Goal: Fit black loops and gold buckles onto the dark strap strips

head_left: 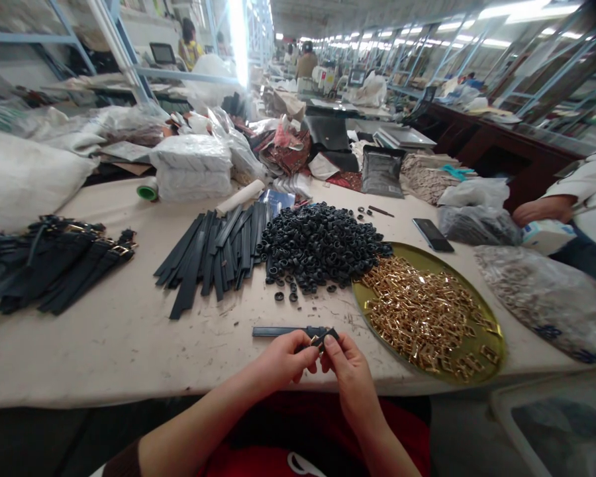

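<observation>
Both my hands meet at the table's front edge. My left hand (291,358) pinches a dark strap (278,331) whose flat length reaches out to the left. My right hand (345,361) grips the strap's right end, where a bit of gold metal shows between the fingers. Beyond my hands lies a heap of small black loops (322,245). Flat dark strips (213,252) are spread to its left. A round tray (496,351) at the right holds many gold buckles (417,311).
Straps with buckles (64,262) lie in a pile at the far left. A phone (432,235) rests behind the tray, near plastic bags (541,291). Wrapped packs (193,165) line the back. Another person's hand (544,210) is at the right.
</observation>
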The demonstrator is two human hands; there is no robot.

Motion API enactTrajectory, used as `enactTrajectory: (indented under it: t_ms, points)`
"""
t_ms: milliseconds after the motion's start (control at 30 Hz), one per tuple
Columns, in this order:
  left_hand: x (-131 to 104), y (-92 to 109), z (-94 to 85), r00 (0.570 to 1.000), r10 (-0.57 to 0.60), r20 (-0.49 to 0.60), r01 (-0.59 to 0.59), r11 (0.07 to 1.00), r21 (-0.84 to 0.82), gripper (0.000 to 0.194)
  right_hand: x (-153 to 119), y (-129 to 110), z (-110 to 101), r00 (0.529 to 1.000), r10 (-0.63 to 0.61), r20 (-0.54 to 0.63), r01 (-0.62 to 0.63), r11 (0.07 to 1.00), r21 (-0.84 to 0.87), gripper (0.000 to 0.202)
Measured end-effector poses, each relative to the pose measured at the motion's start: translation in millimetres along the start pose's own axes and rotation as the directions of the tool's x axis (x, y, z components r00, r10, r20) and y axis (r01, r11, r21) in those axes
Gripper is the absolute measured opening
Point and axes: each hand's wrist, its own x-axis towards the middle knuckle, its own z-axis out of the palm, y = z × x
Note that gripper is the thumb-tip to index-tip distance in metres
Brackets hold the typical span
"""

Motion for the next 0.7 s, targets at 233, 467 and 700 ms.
enactTrajectory:
  t_ms: [233, 467, 700]
  points:
    - [-2, 11, 2.5, 0.997, -0.079, -0.014, 0.077, 0.992, -0.096, 0.017, 1, -1, 1, 1.0, 0.011, -0.004, -0.011, 0.999, 0.051, 0.026]
    - [-4, 13, 1.4, 0.994, -0.112, 0.003, 0.111, 0.98, -0.166, 0.01, 2, 4, 0, 1.0, 0.027, 0.013, -0.027, 0.999, 0.025, 0.028]
    - [-5, 8, -1.1, 0.993, -0.118, 0.021, 0.12, 0.972, -0.203, 0.012, 4, 5, 0, 0.999, 0.011, 0.032, -0.009, 0.999, -0.049, 0.031]
